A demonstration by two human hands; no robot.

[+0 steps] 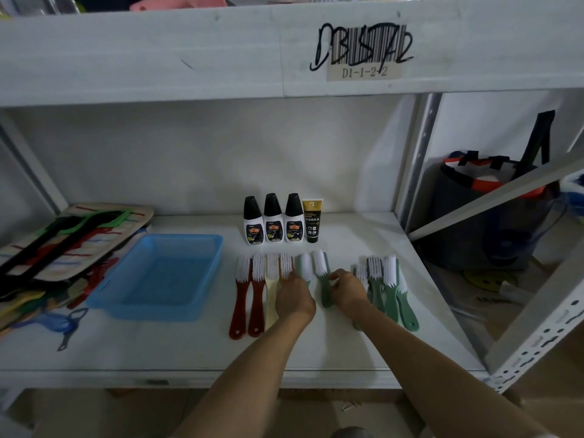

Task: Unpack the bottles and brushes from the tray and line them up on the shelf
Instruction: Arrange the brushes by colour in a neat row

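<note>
On a white metal shelf, the right hand pinches a green-handled brush with white bristles, and the left hand curls over another green brush beside it. Red and cream brushes lie leftward, more green brushes rightward. Behind stand three white bottles with black caps and a black tube. The blue plastic tray sits left.

I'm in a stockroom: slotted steel shelving, barcode location label reading D1-1-2-2, goods stacked on shelves.
</note>
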